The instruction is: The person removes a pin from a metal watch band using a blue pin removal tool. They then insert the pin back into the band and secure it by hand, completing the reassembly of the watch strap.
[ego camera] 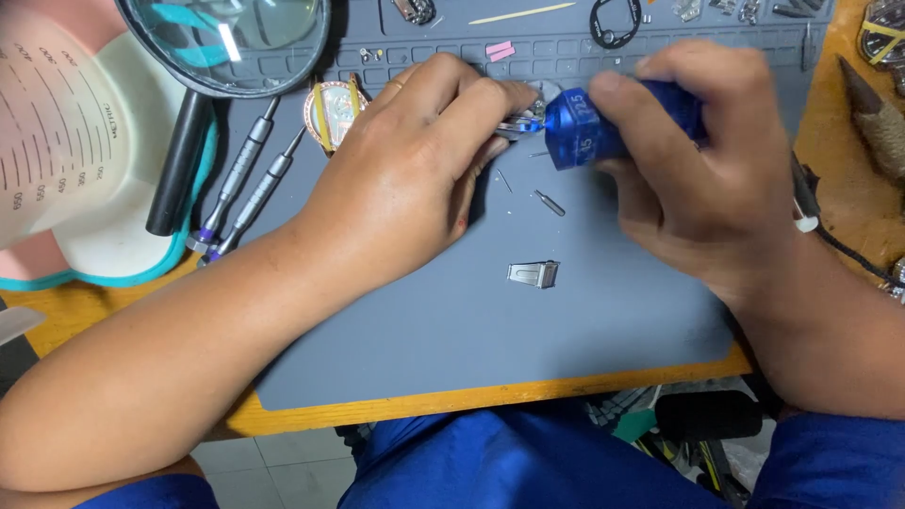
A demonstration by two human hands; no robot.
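My left hand (415,174) pinches a small silver metal part (521,124) just above the grey work mat (566,320). My right hand (698,170) grips a blue cylindrical hand tool (584,127), its tip pressed against that metal part. Most of the part is hidden by my left fingers. A small silver clasp piece (534,273) lies on the mat below my hands, and a tiny pin (548,203) lies just under the tool.
Two slim screwdrivers (247,184) lie left of my left hand, next to a watch case (332,113). A black-handled magnifying glass (226,42) and a measuring cup (66,141) sit at the far left. Small parts fill the mat's upper compartments (613,19).
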